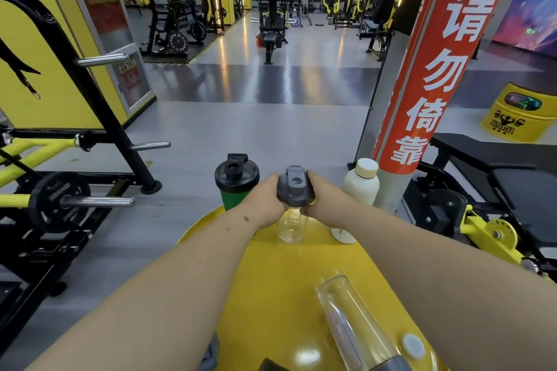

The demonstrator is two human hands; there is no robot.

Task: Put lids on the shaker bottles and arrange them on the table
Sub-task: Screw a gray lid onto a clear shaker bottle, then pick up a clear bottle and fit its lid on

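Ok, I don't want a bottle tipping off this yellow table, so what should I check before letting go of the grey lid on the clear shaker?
1. Both hands on the grey lid: ok, left hand and right hand grip its sides.
2. Lid seated fully on the clear shaker: cannot tell, hands hide the rim.
3. Clear shaker upright on the yellow table: ok.
4. Green shaker lidded and upright: ok, black lid on.
5. White bottle upright: ok, cap on.
6. Glass bottle arranged: not ok, it lies on its side near the table's edge.
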